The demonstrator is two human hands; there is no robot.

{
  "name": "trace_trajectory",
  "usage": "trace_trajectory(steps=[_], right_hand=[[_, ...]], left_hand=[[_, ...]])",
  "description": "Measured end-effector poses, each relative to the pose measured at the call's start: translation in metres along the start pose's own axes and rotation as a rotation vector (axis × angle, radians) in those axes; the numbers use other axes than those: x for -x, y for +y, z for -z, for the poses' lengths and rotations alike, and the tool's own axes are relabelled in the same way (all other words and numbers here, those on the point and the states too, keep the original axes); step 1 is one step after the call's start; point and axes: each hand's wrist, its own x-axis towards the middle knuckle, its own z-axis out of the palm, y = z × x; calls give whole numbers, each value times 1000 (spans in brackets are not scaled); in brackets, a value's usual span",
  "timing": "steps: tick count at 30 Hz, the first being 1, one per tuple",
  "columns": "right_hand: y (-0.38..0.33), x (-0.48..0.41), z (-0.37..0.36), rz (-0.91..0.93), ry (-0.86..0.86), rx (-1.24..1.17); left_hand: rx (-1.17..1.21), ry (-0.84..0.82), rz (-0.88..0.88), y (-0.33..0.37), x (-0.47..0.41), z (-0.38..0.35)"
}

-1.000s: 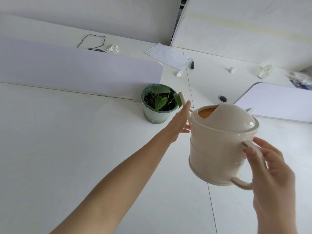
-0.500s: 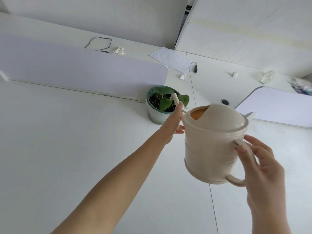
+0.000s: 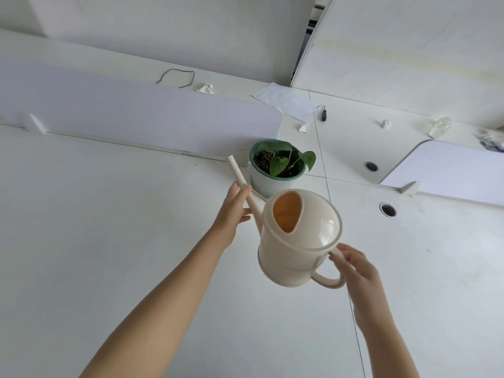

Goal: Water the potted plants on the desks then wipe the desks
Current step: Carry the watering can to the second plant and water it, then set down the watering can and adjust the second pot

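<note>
A cream watering can [image 3: 294,244] hangs above the white desk [image 3: 109,227], tilted so its filling hole faces me. My right hand [image 3: 354,271] grips its handle at the lower right. My left hand [image 3: 231,208] holds the long thin spout [image 3: 238,174], whose tip points up and left, to the left of the pot. The potted plant [image 3: 278,166], green leaves in a pale pot with a green rim, stands just beyond the can against the end of the divider.
A pale lilac divider panel [image 3: 136,115] runs along the desk's back, another [image 3: 450,173] at the right. Two cable holes [image 3: 387,210] lie right of the plant. On the far desk lie papers [image 3: 289,103], crumpled tissues [image 3: 206,88], a black cord [image 3: 177,77], a marker [image 3: 323,114].
The can has swung: its spout moved from over the plant to the pot's left and the body tipped toward me. The view shifted, so the plant sits further right.
</note>
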Motion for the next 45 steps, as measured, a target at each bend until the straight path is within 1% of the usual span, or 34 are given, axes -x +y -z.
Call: trace_trajectory(steps=[7,13,17,26,37,42,45], right_hand=[[28,10,-23,-160,-173,-34],[52,22,-35,-188,-290,-19],[64,26,-42,-186,-328,35],[80,34,-50,-179,-344,61],[84,34,-58,-174,-357,0],[85,27,-57,-182,-334,-8],[74,14,-56,-137,-262,-35]], left_hand=[[-9,157,11,-31,51,54],[50,276,31,-60,97,86],[80,333,15,-70,119,96],[123,401,8,-82,145,102],[124,458,42,-86,143,104],[22,511,85,-78,146,100],[-64,566,60,-55,156,94]])
